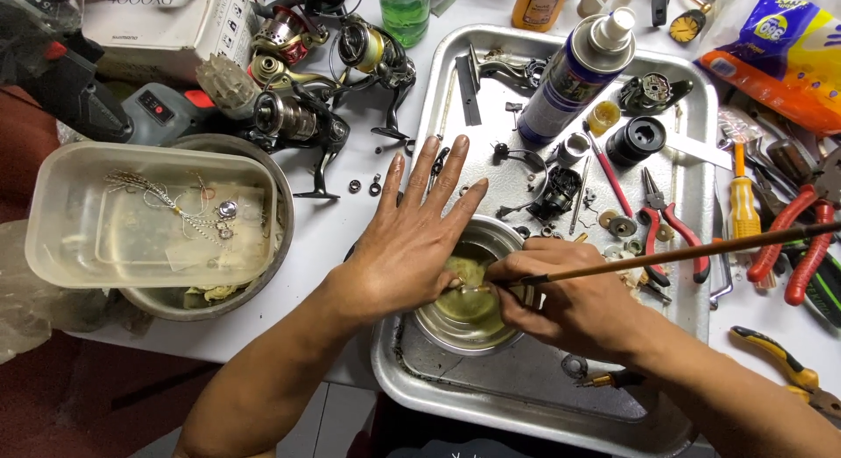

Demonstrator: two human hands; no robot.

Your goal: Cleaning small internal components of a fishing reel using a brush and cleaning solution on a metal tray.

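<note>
Nearest the camera, a small metal bowl [469, 322] of yellowish liquid stands in a metal tray [491, 397] on the white table [328, 239]. The left hand [412, 243] lies over the bowl's left rim with its fingers straight and spread, pointing away, while its thumb presses a small part [462, 278] down at the liquid; the part is too covered to tell what it is. The right hand [561, 300] is curled around a long, thin brown brush handle [692, 250], pinching it near the tip, which touches that same part just beside the left thumb. The handle runs off to the right, over red-handled pliers [674, 230].

Farther back in the tray lie small washers, screws and black reel parts, and a spray can [574, 77] lying at a slant. Left of the tray, a clear plastic tub [61, 230] sits on a larger metal bowl [280, 248]. Beyond it, several fishing reels [302, 116] crowd the table, with a green bottle [404, 11] behind them.
</note>
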